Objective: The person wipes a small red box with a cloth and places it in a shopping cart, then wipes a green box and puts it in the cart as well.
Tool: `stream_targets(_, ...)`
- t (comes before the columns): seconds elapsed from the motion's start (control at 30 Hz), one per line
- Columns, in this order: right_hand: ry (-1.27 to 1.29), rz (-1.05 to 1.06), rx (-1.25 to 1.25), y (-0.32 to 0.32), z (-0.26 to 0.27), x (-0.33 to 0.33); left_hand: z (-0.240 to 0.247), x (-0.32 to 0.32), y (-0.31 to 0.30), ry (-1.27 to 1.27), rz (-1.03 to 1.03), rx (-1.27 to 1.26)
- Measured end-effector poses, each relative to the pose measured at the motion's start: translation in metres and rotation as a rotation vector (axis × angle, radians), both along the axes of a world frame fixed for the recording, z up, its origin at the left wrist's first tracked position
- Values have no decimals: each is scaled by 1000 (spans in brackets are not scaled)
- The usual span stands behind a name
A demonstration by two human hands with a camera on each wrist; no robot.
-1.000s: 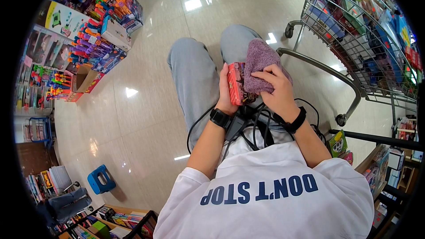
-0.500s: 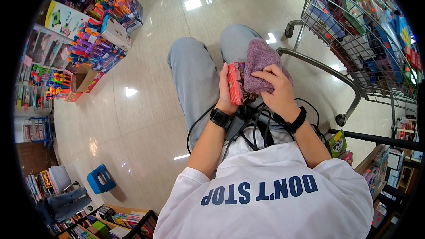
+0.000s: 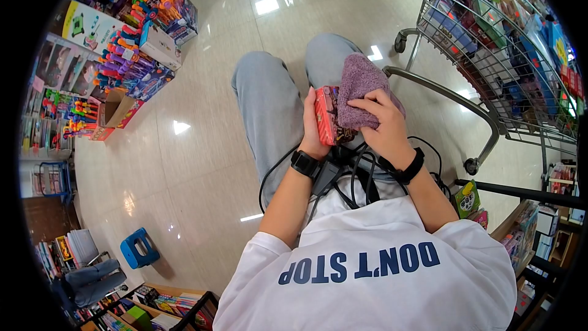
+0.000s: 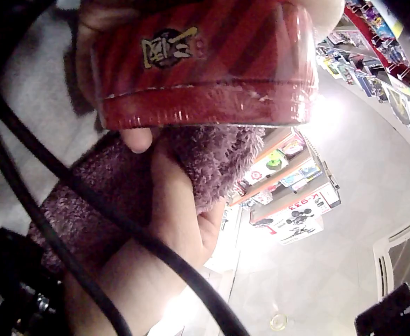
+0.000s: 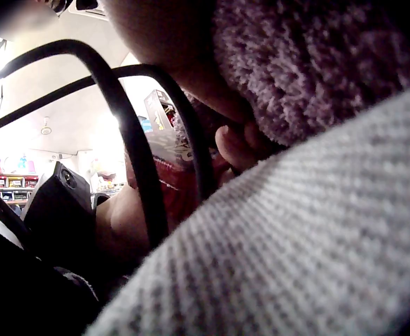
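My left hand (image 3: pixel 313 130) grips a small red box (image 3: pixel 327 124) by its left side, over my lap. The box has a shiny wrapped surface with dark diagonal stripes and gold characters, plain in the left wrist view (image 4: pixel 212 56). A fluffy purple cloth (image 3: pixel 362 79) hangs from my right hand (image 3: pixel 387 127), its fingers bent over the fabric. The cloth overlaps the right side of the box and drapes over my right knee. Up close in the right wrist view, the purple cloth (image 5: pixel 310 77) fills the upper right, and part of the box is hidden behind cables.
Black cables (image 3: pixel 361 175) lie across my lap between the wrists. A wire shopping cart (image 3: pixel 471 43) full of boxed goods stands at the right. Toy displays (image 3: pixel 131 55) line the left side, and a blue stool (image 3: pixel 139 248) sits on the tiled floor (image 3: pixel 184 178).
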State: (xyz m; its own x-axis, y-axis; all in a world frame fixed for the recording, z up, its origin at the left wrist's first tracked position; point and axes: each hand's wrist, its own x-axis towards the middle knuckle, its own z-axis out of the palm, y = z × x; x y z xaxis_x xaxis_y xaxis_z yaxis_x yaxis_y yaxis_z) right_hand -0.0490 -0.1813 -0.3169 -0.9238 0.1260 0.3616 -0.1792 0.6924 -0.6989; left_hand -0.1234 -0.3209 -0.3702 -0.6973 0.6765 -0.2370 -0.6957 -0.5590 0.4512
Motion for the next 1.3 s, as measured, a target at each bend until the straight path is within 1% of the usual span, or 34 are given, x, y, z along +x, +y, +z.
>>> stream_targets(0.17, -2, 4, -8, 0, 0, 0, -1, 0, -1, 11, -15, 1)
stream_targets(0.27, -2, 4, -10, 0, 1, 1, 6, 2, 0, -39, 11, 27)
stream_targets(0.37, -4, 2, -13, 0, 1, 1, 0, 1, -1, -1, -6, -14)
stream_targets(1.07, -6, 16, -24, 1, 0, -1, 1, 0, 0, -1, 0, -8)
stream_targets(1.3, -10, 14, -20, 2, -1, -1, 10, 3, 0, -20, 6, 34)
